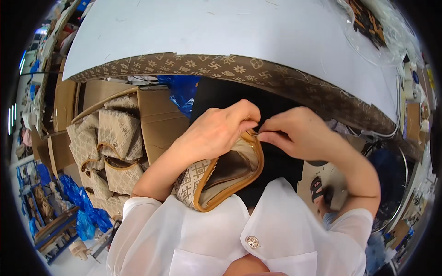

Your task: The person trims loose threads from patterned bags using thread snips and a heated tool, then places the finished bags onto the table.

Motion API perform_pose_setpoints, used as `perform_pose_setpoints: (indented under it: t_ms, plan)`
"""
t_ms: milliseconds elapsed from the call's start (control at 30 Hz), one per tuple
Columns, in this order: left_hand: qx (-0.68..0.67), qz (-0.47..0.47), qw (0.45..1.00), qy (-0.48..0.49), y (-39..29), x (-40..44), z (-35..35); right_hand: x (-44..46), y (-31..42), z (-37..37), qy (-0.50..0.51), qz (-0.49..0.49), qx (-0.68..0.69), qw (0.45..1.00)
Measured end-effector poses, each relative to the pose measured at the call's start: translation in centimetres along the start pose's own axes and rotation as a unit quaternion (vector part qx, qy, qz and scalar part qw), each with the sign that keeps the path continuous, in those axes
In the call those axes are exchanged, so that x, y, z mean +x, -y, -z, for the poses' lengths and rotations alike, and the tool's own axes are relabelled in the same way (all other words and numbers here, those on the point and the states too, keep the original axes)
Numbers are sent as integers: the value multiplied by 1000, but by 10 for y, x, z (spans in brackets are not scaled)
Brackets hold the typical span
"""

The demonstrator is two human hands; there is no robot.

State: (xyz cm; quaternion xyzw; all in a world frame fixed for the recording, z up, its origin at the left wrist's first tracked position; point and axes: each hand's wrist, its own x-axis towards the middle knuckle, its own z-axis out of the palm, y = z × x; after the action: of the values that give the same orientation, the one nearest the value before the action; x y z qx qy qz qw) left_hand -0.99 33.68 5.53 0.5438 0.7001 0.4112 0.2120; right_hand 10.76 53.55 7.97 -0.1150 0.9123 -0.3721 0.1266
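Pouch (225, 177) in cream patterned fabric with tan trim, held at a tilt close before the white shirt (212, 230), above the black cloth (281, 170) over the lap. Gaping at the mouth, with brownish lining in sight and zipper teeth (211, 170) along the left edge. At the far corner, left hand (218, 131) curled over the trim, thumb and fingers closed on it in a pinch. At the same corner, right hand (301, 131) with thumb and forefinger drawn together on a small shiny piece (255, 134), too tiny to make out. Fingertips of both hands just beside each other; impossible to tell whether touching. To the left, cardboard box (161, 119) beside a pile of more pouches (117, 133) in similar fabric. Between box and black cloth, crumpled blue plastic (182, 92). Beyond the hands, white table (207, 32) with a brown patterned strip (221, 64) along the near edge. Towards the table's right end, clear plastic (391, 41). Below at right, sandalled foot (316, 188) on the floor.
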Motion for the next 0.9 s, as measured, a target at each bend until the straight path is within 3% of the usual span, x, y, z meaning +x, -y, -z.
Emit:
perform_pose_setpoints:
  t_ms: [33, 67, 133, 167, 267, 567, 900]
  plan:
    - [-12, 6, 999, -49, 2, 0, 1, -1, -3, -6, -35, -8, 80, 996]
    - [-11, 9, 998, -59, 3, -2, 3, -1, 2, -16, -27, -2, 76, 997]
    - [22, -8, 999, -45, 6, -3, 10, -4, 15, -39, -101, -83, 258, 957]
    - [38, -17, 999, -35, 6, -4, 13, -6, 12, -49, -98, -80, 257, 958]
    - [56, 13, 998, -30, -8, -6, 21, -9, 2, -79, -119, -140, 488, 853]
    - [48, 104, 993, -17, -21, -12, 17, -8, -3, -85, -125, -132, 553, 813]
    - [82, 56, 995, -13, -14, -14, 14, -6, -9, -87, -106, -155, 588, 787]
